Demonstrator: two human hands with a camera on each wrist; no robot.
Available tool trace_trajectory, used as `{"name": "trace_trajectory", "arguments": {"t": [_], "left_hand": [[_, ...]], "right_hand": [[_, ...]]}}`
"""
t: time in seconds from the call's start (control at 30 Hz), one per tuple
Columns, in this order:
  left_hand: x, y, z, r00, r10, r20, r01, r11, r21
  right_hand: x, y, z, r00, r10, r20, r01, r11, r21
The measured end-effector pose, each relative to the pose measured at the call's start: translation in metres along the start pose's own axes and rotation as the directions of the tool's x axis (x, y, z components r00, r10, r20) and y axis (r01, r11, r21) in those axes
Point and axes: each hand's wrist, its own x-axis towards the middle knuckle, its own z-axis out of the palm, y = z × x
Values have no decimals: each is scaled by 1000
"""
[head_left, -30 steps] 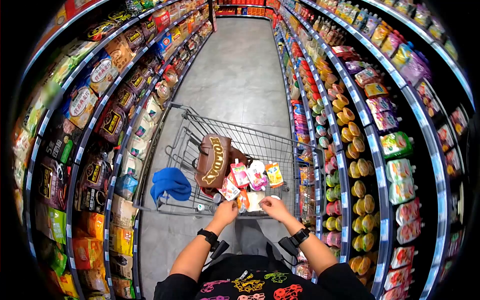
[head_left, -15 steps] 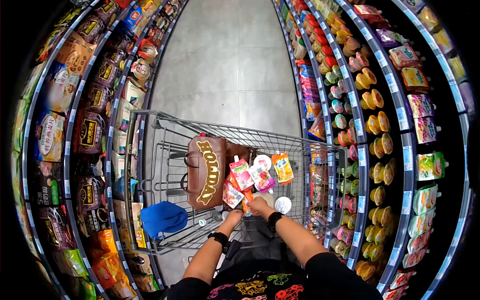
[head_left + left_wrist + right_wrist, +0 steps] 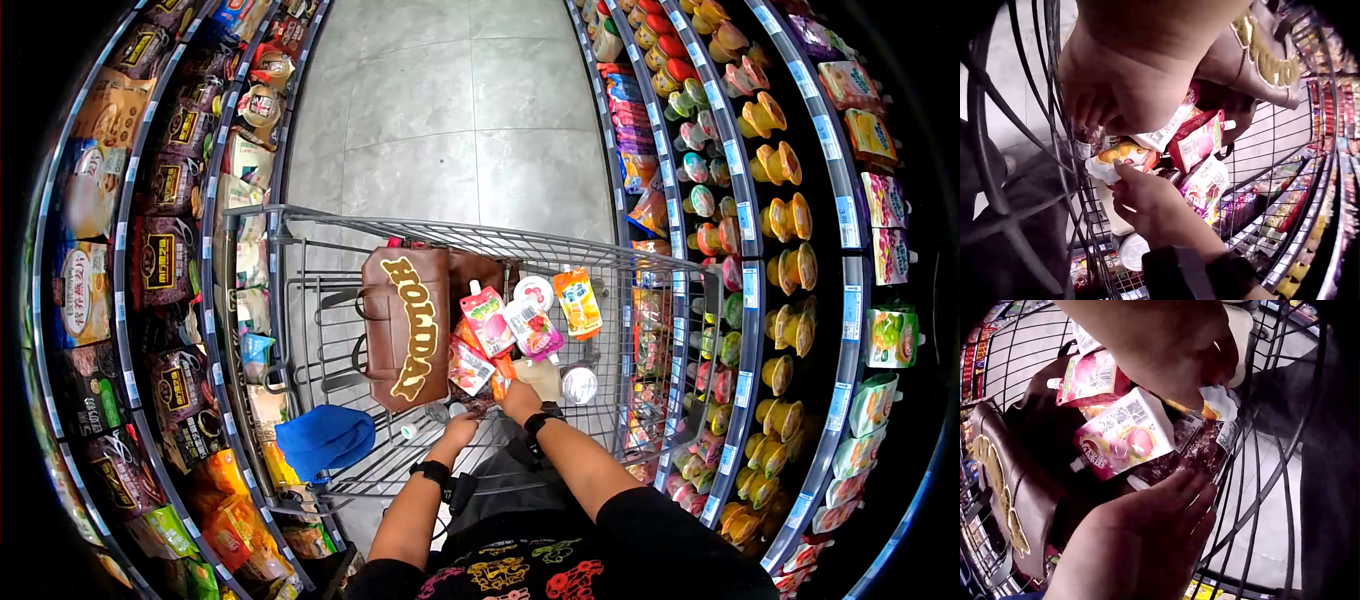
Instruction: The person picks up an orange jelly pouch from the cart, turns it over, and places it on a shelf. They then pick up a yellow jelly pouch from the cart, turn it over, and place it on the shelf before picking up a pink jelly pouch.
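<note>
Inside a wire shopping cart point(image 3: 480, 236), my right hand point(image 3: 520, 403) pinches an orange-and-white pouch point(image 3: 1124, 154), thumb on its top side. My left hand point(image 3: 459, 432) lies just to the left, by the cart's near side. In the right wrist view its fairly straight fingers rest along a clear packet with dark red contents point(image 3: 1210, 449). Beyond the hands are several spouted pouches: a white-and-pink pouch point(image 3: 1129, 437), a pink pouch point(image 3: 487, 318) and a purple-and-white pouch point(image 3: 535, 330). A cream-coloured pack point(image 3: 541, 378) sits beside my right hand, partly hidden by it.
A brown HOLIDAY bag point(image 3: 410, 325) fills the cart's middle left, with a blue cloth point(image 3: 325, 440) at the near left corner. On the right are a yellow-orange pouch point(image 3: 578, 302) and a white-lidded tub point(image 3: 579, 385). Stocked shelves point(image 3: 840, 290) flank the grey floor point(image 3: 430, 120).
The head view has tipped downward, bringing the cart closer. My right hand has moved left onto the orange-and-white pouch, and the white-lidded tub has come into sight. My left hand stays near the same spot.
</note>
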Motion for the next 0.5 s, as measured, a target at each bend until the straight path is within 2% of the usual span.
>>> {"name": "trace_trajectory", "arguments": {"t": [0.13,0.23,0.27,0.37,0.5], "left_hand": [[5,1,2,1000,7,12,-6,996,-93],[-4,27,-4,997,-52,63,63,981,-182],[-10,36,-6,996,7,87,16,966,-257],[-7,39,-5,996,25,87,2,953,-303],[-8,45,0,999,-11,47,30,908,-419]], "right_hand": [[1,0,3,997,-22,-69,15,995,-94],[-1,2,4,980,-162,-119,145,979,-140],[-1,2,3,979,-174,-107,159,978,-138],[-5,-2,-6,973,-217,-80,207,971,-121],[-1,5,-19,944,-321,-82,314,945,-89]]}}
